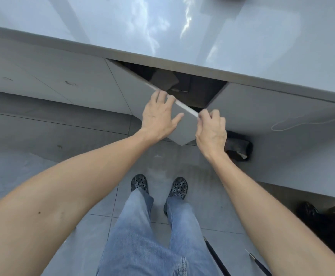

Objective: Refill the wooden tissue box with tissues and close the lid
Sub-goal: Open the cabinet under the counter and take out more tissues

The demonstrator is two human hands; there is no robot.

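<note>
No wooden tissue box or tissues show in the head view. A grey cabinet door (184, 126) under the glossy countertop (162, 26) stands partly swung out, with a dark cabinet interior (194, 86) behind it. My left hand (159, 118) lies flat on the door's outer face, fingers over its top edge. My right hand (211, 130) is closed around the door's free corner edge. Inside the cabinet only a dim grey shape is visible.
Closed grey cabinet fronts (63, 76) run to the left and right of the opening. A dark bin (240, 146) sits on the tiled floor to the right. A white cord (302, 122) hangs on the right front. Dark bags (326, 226) and thin rods (216, 257) lie lower right.
</note>
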